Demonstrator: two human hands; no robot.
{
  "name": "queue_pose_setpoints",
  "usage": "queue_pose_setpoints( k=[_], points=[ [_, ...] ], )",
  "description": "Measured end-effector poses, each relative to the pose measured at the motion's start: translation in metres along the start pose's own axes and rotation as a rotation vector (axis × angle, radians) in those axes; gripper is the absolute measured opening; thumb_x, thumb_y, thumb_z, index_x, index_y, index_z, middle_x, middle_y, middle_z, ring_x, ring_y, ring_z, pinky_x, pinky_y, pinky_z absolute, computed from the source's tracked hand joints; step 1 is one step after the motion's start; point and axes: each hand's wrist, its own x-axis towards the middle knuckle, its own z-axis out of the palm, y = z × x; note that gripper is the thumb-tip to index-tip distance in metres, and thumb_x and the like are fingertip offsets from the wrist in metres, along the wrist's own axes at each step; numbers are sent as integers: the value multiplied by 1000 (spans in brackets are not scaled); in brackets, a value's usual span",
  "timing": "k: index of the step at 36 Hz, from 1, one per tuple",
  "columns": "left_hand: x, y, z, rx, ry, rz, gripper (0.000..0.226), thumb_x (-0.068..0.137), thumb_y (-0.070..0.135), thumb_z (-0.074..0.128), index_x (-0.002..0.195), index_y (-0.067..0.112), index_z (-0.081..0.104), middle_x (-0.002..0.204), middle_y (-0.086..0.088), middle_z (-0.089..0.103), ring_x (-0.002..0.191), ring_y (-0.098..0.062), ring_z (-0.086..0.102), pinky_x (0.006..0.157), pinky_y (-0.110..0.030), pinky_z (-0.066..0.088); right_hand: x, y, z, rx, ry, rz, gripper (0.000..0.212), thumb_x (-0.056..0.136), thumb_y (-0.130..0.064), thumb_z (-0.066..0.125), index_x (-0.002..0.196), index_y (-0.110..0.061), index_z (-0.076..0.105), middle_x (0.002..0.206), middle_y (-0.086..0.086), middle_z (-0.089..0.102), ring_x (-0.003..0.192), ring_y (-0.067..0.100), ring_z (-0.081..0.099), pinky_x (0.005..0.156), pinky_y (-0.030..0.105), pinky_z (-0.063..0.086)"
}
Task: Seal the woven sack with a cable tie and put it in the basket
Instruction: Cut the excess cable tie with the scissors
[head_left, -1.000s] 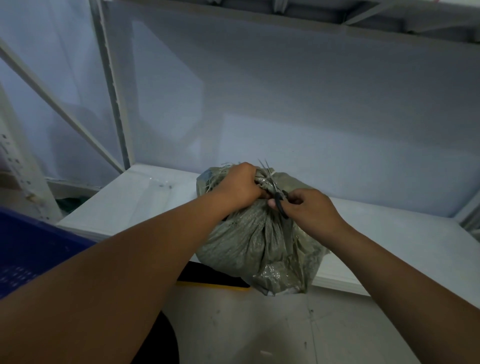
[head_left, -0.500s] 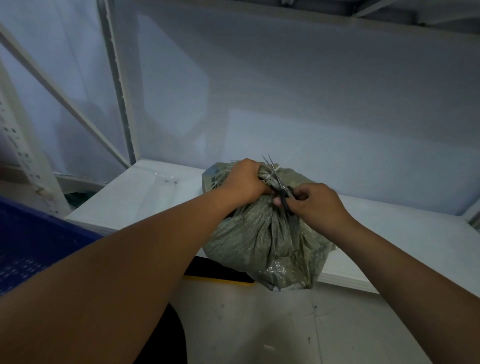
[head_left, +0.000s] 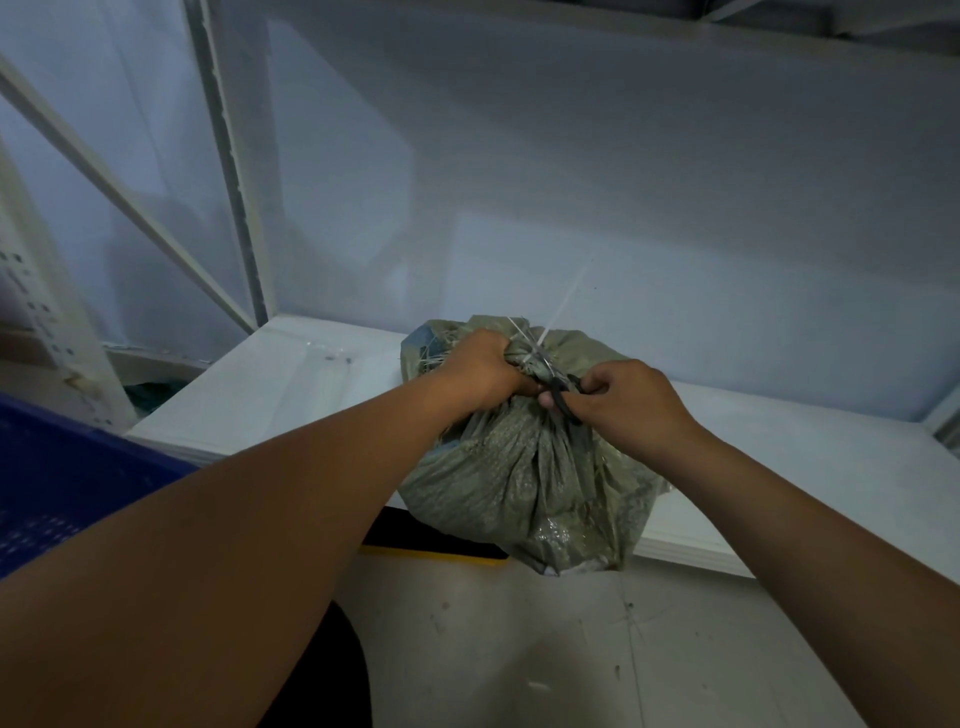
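A pale wall panel backs the white shelf (head_left: 810, 447). On its near edge sits 1 woven sack (head_left: 519, 478), bulging over the lip; soft and slumping, it looks best lifted by its gathered neck. 1 white cable tie (head_left: 563, 304) sticks up from there. The left hand (head_left: 483, 366) is clenched around the neck; the right hand (head_left: 628, 402) squeezes 1 pair of black-handled scissors (head_left: 563, 395) at the tie. 1 blue basket (head_left: 57, 483) waits left.
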Motion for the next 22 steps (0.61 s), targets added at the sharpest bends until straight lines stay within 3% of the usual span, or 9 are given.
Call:
queue_pose_setpoints(
  k=[3,6,11,13,15,17,22],
  points=[
    [1,0,0,0,-1,-4,18,78,15,83,71,16,65,86,-11,71,85,-29,69,81,-38,58,0,0,0,7,-6,10,58,72,-58,77,83,-1,71,76,17,66,64,18,52,57,29,34],
    [2,-1,1,-14,-3,-10,16,77,16,84,74,16,68,89,-10,73,92,-29,70,85,-41,59,0,-1,1,18,-17,16,58,72,-58,77,81,-1,70,69,7,58,62,17,50,56,29,33],
    [5,-6,2,-82,-12,-33,35,72,23,89,102,11,75,98,-4,75,93,-21,70,90,-41,58,8,-6,-9,25,6,81,44,72,-49,84,66,-10,65,54,-2,53,51,13,46,50,26,34],
    [4,-4,1,-112,-10,-31,31,73,24,88,98,10,76,94,-6,75,89,-22,71,84,-39,60,14,-11,-12,53,50,80,44,72,-50,84,60,-14,60,54,-3,52,51,13,47,51,26,35],
    [5,-1,0,-118,-1,-28,19,75,21,87,82,11,72,86,-8,73,82,-25,70,77,-38,59,16,-14,-9,72,64,73,45,71,-51,84,58,-18,57,55,-4,53,53,14,49,53,27,38],
    [5,-1,0,-67,6,-29,21,79,17,82,69,16,63,77,-6,67,75,-24,65,70,-35,55,14,-14,-3,42,31,58,44,72,-51,84,60,-17,59,55,-3,55,55,15,51,54,27,38],
    [3,-6,0,-74,-18,-30,15,76,18,85,83,16,71,89,-6,73,86,-23,71,79,-36,60,11,-7,0,37,-5,58,43,73,-49,84,61,-15,60,55,-1,53,53,16,47,55,28,36]
  ],
)
